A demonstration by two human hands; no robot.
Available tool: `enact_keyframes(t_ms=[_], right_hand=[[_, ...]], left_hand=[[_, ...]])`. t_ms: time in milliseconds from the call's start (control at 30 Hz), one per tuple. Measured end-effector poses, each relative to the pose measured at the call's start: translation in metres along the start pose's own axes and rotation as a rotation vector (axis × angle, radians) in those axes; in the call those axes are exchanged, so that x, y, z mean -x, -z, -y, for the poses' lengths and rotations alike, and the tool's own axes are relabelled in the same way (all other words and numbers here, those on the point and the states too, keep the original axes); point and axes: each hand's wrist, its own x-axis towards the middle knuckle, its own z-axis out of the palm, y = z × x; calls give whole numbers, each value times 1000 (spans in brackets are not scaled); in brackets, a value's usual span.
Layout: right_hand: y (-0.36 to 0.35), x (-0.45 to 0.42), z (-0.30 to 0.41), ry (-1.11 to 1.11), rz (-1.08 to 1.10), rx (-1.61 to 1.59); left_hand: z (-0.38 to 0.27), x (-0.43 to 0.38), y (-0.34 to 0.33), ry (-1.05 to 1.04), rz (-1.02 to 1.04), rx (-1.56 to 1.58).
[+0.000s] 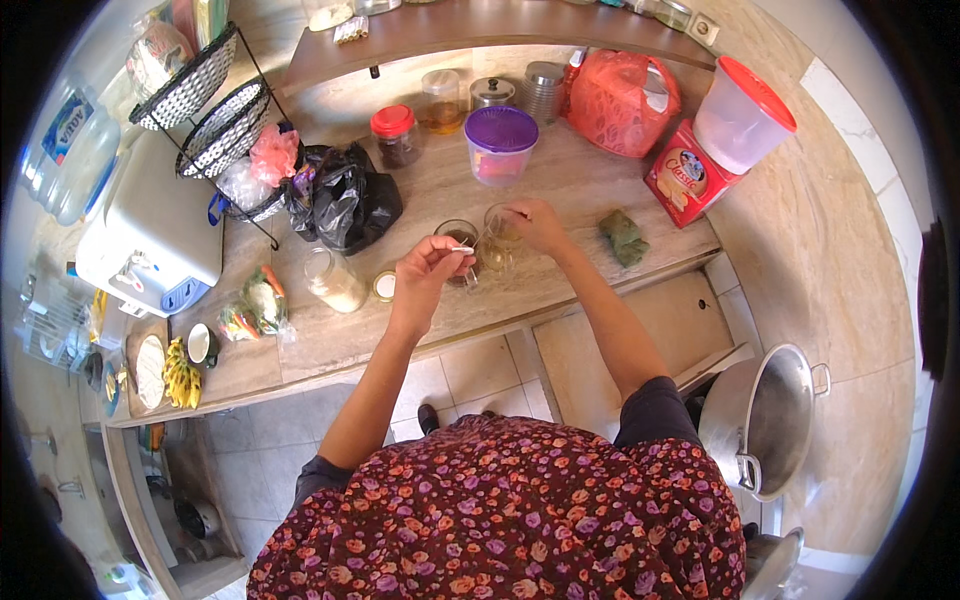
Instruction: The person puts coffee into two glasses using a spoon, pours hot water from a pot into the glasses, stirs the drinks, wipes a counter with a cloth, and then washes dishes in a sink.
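My left hand (424, 277) pinches a small white object (463, 250) between thumb and fingertips; it may be a tea bag's tag, but it is too small to tell. Just behind and partly hidden by those fingers stands a glass mug with dark contents (454, 226). Beside it on the right is a second glass mug (496, 256), holding pale yellowish liquid. My right hand (541, 227) is closed at that mug's rim, its fingertips on something thin, perhaps a spoon handle or string. Left of my left hand lies a round lid (385, 286), near an open glass jar (335, 280) of pale granules.
A purple-lidded tub (501, 150), a red-lidded jar (395, 136) and a black plastic bag (349, 199) stand behind the mugs. A green bundle (624, 238) lies to the right, before a red box (691, 176). A large metal pot (765, 424) is at lower right.
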Motion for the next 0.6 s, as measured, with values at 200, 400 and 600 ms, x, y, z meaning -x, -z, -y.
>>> enact_keyframes(t_ms=[200,400,600], right_hand=[[3,2,3,-167,73,266],[3,1,4,-121,17,84],[7,-3,4,-124,104,127]], left_hand=[[-1,1,3,5,-51,7],[-4,1,2,2,-46,46],[-3,-2,1,-17,-3,65]])
